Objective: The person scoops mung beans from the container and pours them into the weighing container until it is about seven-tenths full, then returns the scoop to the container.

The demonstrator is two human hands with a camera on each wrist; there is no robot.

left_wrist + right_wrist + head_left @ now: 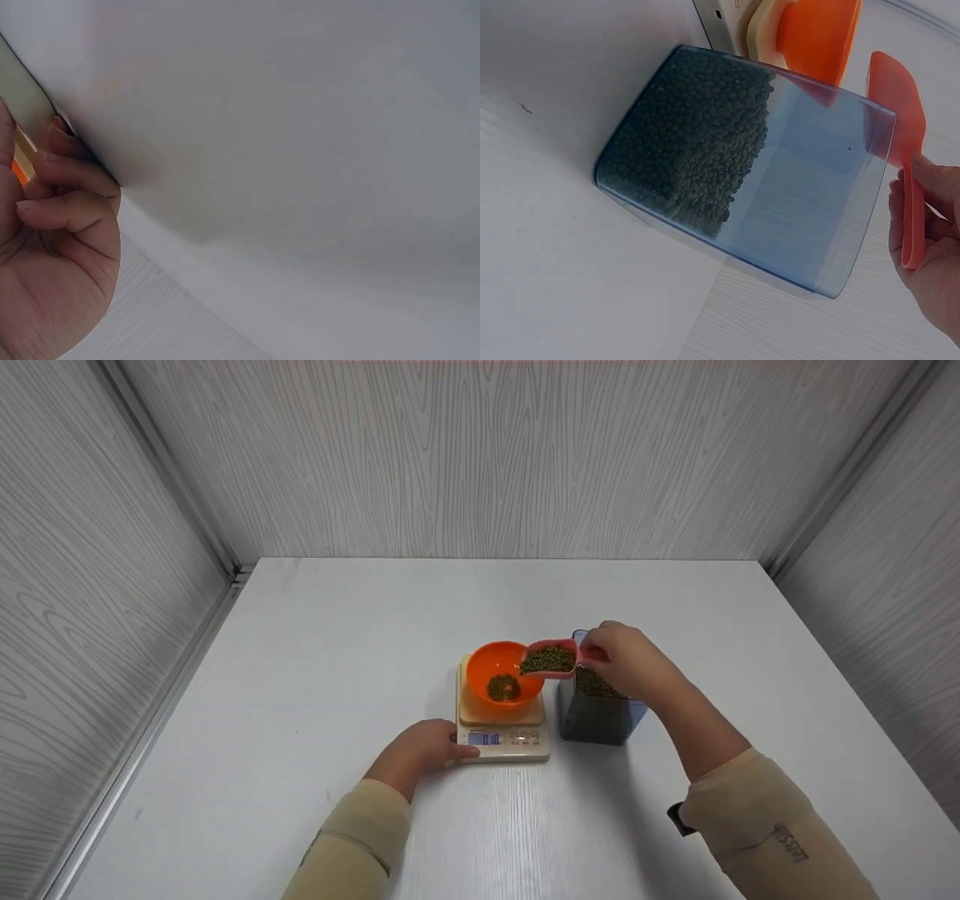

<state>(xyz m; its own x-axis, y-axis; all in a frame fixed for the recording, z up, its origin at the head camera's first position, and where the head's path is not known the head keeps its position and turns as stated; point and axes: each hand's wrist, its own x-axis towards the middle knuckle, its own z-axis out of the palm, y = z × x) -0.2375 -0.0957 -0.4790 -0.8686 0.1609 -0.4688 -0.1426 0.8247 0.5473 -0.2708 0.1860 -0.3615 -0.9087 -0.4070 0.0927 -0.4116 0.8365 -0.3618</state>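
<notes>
My right hand (626, 660) pinches the handle of a pink scoop (898, 112) heaped with small green beans (550, 658). The scoop's lip overlaps the right rim of an orange bowl (480, 667) in the head view. A small pile of the same beans lies at the bottom of the bowl. Under the bowl stands a white kitchen scale (510, 750) with a lit display. My left hand (427, 746) grips the scale's front left corner, thumb on top and fingers curled at its side. In the left wrist view the left hand (67, 240) shows these bent fingers against the edge.
A clear bluish container (810, 180), about half full of green beans, stands right of the scale, below my right hand. The white tabletop (337, 645) is bounded by grey wood-grain panels (480, 457) at the back and both sides.
</notes>
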